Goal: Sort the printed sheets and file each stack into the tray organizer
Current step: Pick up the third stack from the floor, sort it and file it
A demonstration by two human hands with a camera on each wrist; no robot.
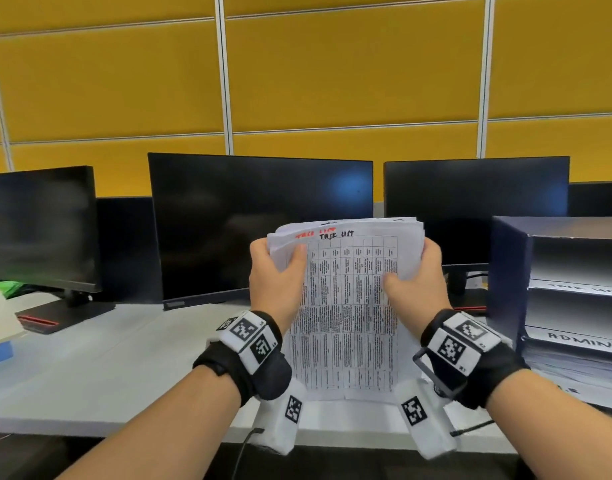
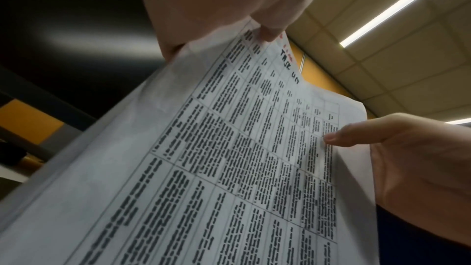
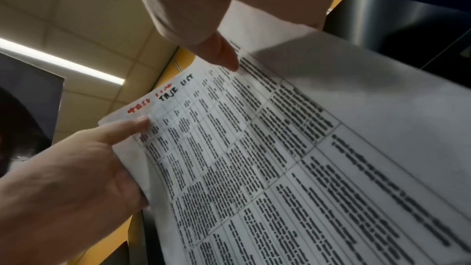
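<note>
nearest, the left hand [image 1: 275, 271] and right hand [image 1: 417, 275] are each gripping a side of the stack of sheets [image 1: 346, 306] headed "task list", standing it upright on the desk [image 1: 107, 368]. farther right, the tray organizer [image 1: 554, 289] is already holding papers in its "admin" slot, while the "task list" slot is apparently awaiting this stack; the filing is likely partway along.

sheets [image 1: 346, 306]: matt white paper, slightly creased | monitors [image 1: 259, 223]: glossy black screens | bench [image 1: 89, 368]: smooth matt white | wall panels [image 1: 353, 74]: matt yellow fabric
</note>
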